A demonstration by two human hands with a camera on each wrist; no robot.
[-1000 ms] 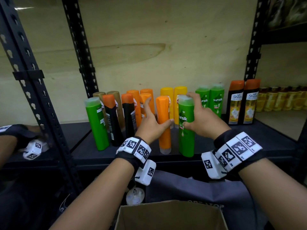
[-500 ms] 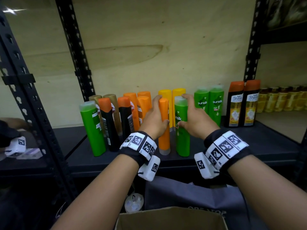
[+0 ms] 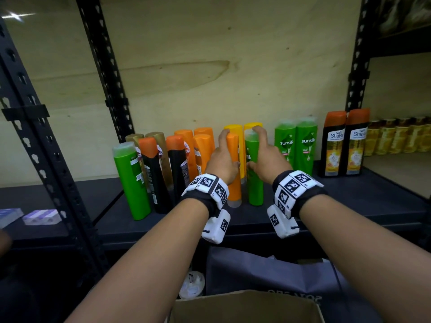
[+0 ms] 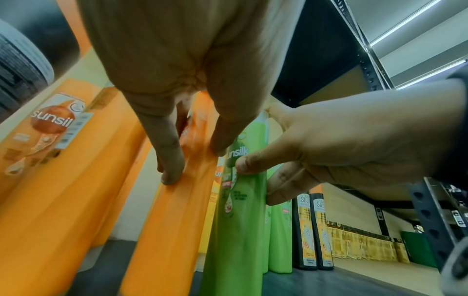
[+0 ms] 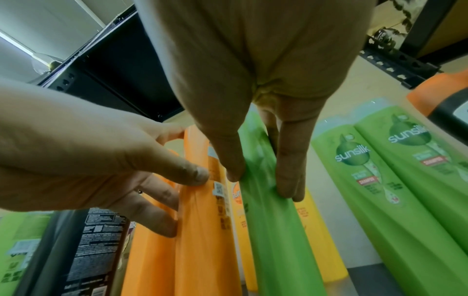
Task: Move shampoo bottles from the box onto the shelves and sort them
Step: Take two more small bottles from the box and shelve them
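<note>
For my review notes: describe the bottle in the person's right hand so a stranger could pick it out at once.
On the dark shelf, find the front pair of bottles both hands grip. The right hand holds the green bottle, beside the orange bottle in the left hand. Unlike the two green bottles further back, it stands forward and is gripped.

"sunsilk" reads in white on the two green bottles (image 3: pixel 295 145) standing at the back of the shelf; part of it, "silk", shows on the green bottle (image 3: pixel 253 169) in the right hand (image 3: pixel 265 157); the orange bottle (image 4: pixel 48 140) seen from the left wrist bears "sunsil"; the two black bottles (image 3: pixel 345 143) with orange caps read "Shayla"; smaller print is illegible.
</note>
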